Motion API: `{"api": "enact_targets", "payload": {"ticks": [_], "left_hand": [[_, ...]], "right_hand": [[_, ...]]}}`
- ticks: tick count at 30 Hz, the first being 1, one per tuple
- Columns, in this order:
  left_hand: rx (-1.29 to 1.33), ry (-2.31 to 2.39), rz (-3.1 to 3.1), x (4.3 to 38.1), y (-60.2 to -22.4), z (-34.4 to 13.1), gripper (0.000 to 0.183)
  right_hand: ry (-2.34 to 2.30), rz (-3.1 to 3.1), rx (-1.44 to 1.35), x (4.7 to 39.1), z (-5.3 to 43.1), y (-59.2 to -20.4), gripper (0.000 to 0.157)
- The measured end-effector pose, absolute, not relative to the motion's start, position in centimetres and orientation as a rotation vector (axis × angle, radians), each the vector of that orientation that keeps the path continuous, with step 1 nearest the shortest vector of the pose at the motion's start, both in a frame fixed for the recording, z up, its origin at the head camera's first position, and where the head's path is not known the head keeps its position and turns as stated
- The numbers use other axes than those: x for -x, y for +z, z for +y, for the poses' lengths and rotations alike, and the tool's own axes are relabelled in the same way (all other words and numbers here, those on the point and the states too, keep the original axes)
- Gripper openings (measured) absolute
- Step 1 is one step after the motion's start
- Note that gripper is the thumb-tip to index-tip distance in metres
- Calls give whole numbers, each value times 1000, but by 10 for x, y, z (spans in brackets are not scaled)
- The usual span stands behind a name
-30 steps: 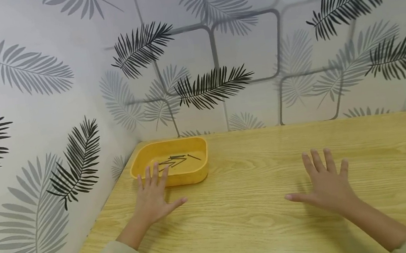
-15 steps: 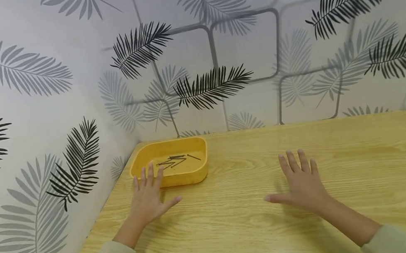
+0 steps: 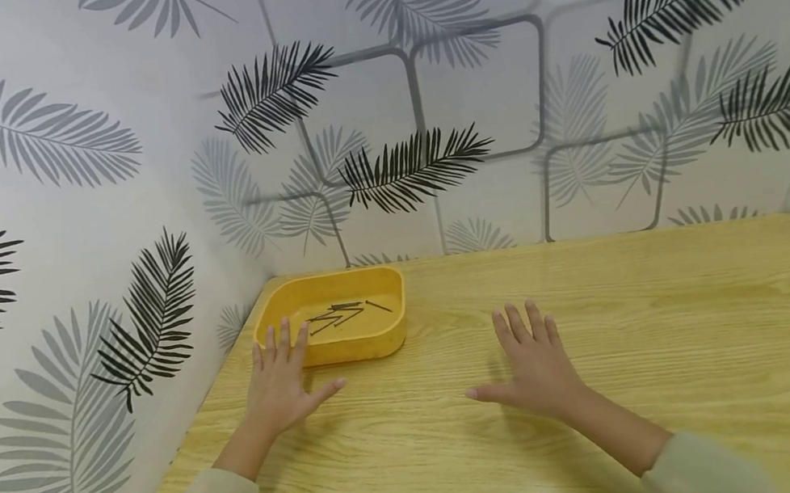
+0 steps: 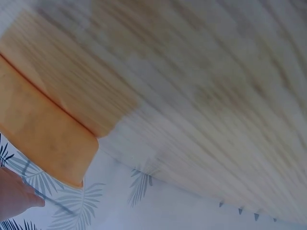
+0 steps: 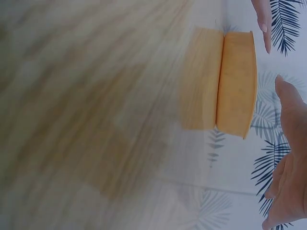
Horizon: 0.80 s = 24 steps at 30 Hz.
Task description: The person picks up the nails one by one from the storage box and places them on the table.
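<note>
A shallow yellow plastic tray (image 3: 356,350) stands at the back left of the wooden table, with several dark nails (image 3: 333,316) lying loose inside it. My left hand (image 3: 281,388) is spread, palm down, its fingertips overlapping the tray's near left rim in the head view. To the right of the tray, my right hand (image 3: 536,369) hovers over the table with fingers straight and thumb out to the left, holding nothing. The right wrist view has the tray's side wall (image 5: 235,84) beyond the right hand (image 5: 290,158), with the left fingertips at its top edge.
The light wood table (image 3: 666,313) runs back to a wall (image 3: 481,106) papered with grey and black leaves. Another papered wall (image 3: 74,258) borders the table's left side, close to the tray.
My right hand has moved left across the table, toward the tray. The left hand has shifted slightly left. Tray and nails have stayed where they were.
</note>
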<state>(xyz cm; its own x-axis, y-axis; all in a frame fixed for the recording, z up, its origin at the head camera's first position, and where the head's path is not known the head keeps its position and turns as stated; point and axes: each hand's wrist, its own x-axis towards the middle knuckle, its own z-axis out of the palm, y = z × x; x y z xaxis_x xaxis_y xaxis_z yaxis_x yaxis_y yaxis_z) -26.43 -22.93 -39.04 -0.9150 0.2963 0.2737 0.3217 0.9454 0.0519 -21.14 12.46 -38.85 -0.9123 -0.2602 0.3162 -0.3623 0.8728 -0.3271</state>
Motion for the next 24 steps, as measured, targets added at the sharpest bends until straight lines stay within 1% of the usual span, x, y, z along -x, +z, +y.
{"api": "enact_targets", "payload": {"ticks": [5, 12, 24], "left_hand": [[452, -142, -2828, 266, -391, -234, 100], [461, -143, -2841, 271, -393, -242, 100], [418, -141, -2870, 278, -396, -252, 100]], "right_hand": [[551, -2780, -488, 215, 111, -389, 107], [710, -2818, -554, 221, 93, -386, 106], [731, -2892, -611, 229, 60, -384, 107]]}}
